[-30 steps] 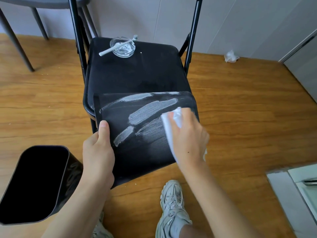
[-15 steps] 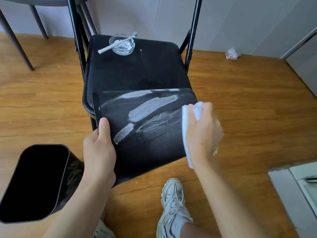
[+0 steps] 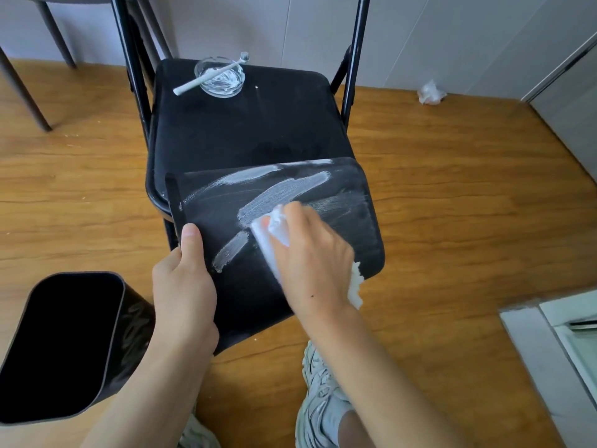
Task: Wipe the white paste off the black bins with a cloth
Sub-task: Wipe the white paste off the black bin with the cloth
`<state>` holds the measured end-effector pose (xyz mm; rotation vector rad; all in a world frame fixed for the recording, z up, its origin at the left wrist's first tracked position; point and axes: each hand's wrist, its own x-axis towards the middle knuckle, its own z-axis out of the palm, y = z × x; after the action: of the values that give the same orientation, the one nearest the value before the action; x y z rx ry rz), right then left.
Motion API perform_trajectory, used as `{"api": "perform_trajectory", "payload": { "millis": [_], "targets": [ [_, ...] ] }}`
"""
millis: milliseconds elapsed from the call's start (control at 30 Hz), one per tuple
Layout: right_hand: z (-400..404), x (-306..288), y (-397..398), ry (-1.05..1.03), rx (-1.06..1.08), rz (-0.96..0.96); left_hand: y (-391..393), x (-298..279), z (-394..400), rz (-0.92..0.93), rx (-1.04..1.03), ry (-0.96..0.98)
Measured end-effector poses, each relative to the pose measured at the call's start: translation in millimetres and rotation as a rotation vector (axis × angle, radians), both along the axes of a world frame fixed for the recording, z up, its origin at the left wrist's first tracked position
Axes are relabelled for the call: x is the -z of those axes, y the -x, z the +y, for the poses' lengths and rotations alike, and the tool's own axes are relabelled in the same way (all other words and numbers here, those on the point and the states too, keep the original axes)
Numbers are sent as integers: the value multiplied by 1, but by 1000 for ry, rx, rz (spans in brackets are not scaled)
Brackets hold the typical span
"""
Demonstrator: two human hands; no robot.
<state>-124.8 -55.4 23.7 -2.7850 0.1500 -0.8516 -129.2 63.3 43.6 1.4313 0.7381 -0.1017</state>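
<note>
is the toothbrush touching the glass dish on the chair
Touching. The head view shows the toothbrush lying across the glass dish, resting on its rim, handle end sticking out over the chair seat.

Both forearms are bare to the frame edge, with no sleeve, watch or ring on the left hand (image 3: 184, 286) or right hand (image 3: 311, 257). At 6 o'clock, a pale grey-white chunky mesh sneaker (image 3: 319, 405) with a light sock; a second at 7 o'clock.

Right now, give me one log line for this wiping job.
left hand: holds bin edge | right hand: presses cloth on bin | paste streaks: remaining | second bin: on floor
</note>
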Motion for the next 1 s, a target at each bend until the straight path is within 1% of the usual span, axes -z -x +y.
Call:
{"api": "perform_trajectory", "payload": {
  "millis": [133, 200, 267, 367, 500, 567, 633, 700, 767, 833, 933, 1000],
  "targets": [
    [-56, -4, -10, -92, 287, -30, -2, 1, 0, -28, 6, 20],
    [-80, -5, -10, -132, 343, -32, -2, 2, -1, -23, -3, 19],
    [-86, -5, -9, -148, 343, -40, -2, 3, -4, -25, -10, 13],
    [-59, -9, -8, -144, 306, 19, -1, 1, -5, -18, -26, -18],
    [12, -7, 7, -6, -10, 39, -1, 1, -3, -8, -16, -36],
    [25, -4, 12, 21, -112, 75, -1, 1, 1, -5, -4, -32],
    [10, -6, 6, -4, -71, 64, -1, 0, 3, -6, 18, -13],
    [-20, -9, -3, -42, 70, 43, -1, 0, 3, -12, 17, 6],
    [-51, -11, -7, -72, 173, 62, -3, -1, 3, -16, 6, 10],
    [-68, -10, -5, -91, 203, 56, -4, 1, 3, -24, -4, 18],
    [-60, -11, -2, -85, 239, 72, -5, 3, 1, -29, -5, 46],
    [-34, -10, -2, -60, 202, 82, -4, 3, -1, -20, -7, 61]
  ]
}}
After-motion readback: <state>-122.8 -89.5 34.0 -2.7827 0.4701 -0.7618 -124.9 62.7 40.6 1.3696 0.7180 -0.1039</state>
